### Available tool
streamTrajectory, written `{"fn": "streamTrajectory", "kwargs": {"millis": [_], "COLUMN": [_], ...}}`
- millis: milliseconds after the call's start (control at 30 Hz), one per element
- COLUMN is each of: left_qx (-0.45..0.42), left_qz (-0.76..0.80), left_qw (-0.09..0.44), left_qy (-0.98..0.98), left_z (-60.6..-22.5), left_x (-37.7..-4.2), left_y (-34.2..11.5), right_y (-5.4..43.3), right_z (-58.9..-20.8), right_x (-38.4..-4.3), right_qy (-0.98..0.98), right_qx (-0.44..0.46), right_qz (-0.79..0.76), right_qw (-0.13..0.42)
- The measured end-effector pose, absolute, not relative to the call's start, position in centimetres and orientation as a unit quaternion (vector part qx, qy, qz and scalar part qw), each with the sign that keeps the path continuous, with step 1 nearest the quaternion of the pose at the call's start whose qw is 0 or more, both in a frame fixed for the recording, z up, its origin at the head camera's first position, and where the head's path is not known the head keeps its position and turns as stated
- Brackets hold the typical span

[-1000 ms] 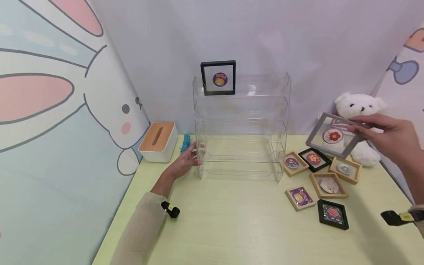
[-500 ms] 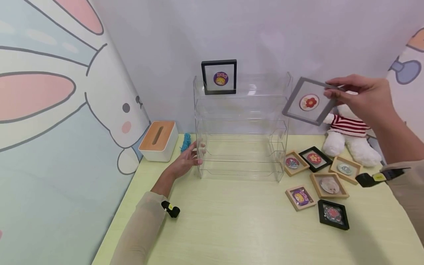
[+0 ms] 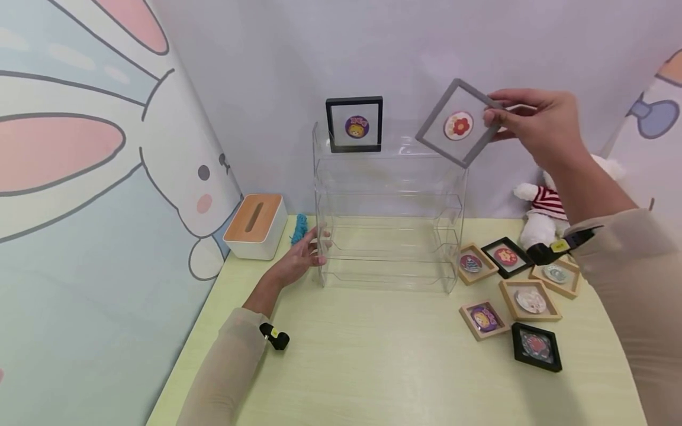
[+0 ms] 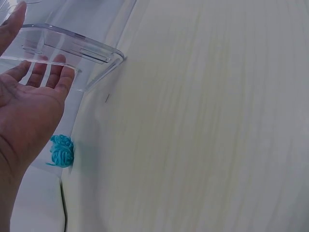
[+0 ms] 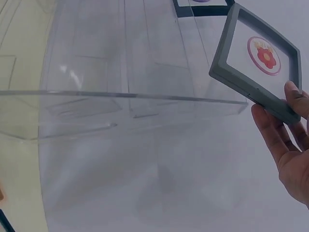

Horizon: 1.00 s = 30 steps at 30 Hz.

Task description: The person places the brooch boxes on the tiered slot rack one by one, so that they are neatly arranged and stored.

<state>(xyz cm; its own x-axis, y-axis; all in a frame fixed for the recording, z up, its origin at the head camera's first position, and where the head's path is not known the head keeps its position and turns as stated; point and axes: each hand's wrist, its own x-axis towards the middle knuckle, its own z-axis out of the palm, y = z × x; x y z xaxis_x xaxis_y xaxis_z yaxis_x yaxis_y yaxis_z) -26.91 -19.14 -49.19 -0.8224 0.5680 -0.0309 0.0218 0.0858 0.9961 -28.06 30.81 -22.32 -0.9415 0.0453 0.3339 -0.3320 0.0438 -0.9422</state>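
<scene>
My right hand (image 3: 538,121) pinches a grey square display frame (image 3: 438,115) by its corner. The frame is tilted like a diamond, with a red-flower badge (image 3: 458,125) inside its clear film. It overlaps the top right of a clear acrylic tiered rack (image 3: 391,260) in the head view. In the right wrist view, the frame (image 5: 231,77) is beside the rack's upper corner. My left hand (image 3: 295,260) holds the rack's left side low down; in the left wrist view its fingers (image 4: 63,79) show through the plastic. A black frame (image 3: 334,148) with a bear badge stands on the top tier.
Several wood and black frames, such as one with a bear badge (image 3: 483,318), lie on the table (image 3: 373,349) right of the rack. Behind them sits a white plush bear (image 3: 540,228). A tissue box (image 3: 254,228) and blue yarn bundle (image 3: 300,228) stand at left.
My right hand has raised the grey frame from in front of the plush bear, up and leftward to the rack's top right. My left hand has stayed at the rack's side.
</scene>
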Motion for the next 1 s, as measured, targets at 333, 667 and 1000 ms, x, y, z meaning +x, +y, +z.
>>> {"fn": "streamTrajectory", "kwargs": {"millis": [333,667,1000], "left_qx": [0.213,0.216,0.215], "left_qz": [0.648,0.654,0.657], "left_qw": [0.209,0.213,0.211], "left_qy": [0.700,0.693,0.691], "left_z": [-49.3,-49.4,-49.3], "left_x": [-26.7,-26.6,-26.6], "left_y": [-19.2,-19.1,-18.9], "right_y": [27.6,25.1,24.4], "right_z": [-20.7,-21.1,-21.8], "right_x": [-30.4,-31.8,-32.9], "right_qy": [-0.639,-0.768,-0.882], "right_qx": [0.081,0.105,0.120], "right_qz": [0.750,0.575,0.363], "right_qw": [0.151,0.263,0.275]}}
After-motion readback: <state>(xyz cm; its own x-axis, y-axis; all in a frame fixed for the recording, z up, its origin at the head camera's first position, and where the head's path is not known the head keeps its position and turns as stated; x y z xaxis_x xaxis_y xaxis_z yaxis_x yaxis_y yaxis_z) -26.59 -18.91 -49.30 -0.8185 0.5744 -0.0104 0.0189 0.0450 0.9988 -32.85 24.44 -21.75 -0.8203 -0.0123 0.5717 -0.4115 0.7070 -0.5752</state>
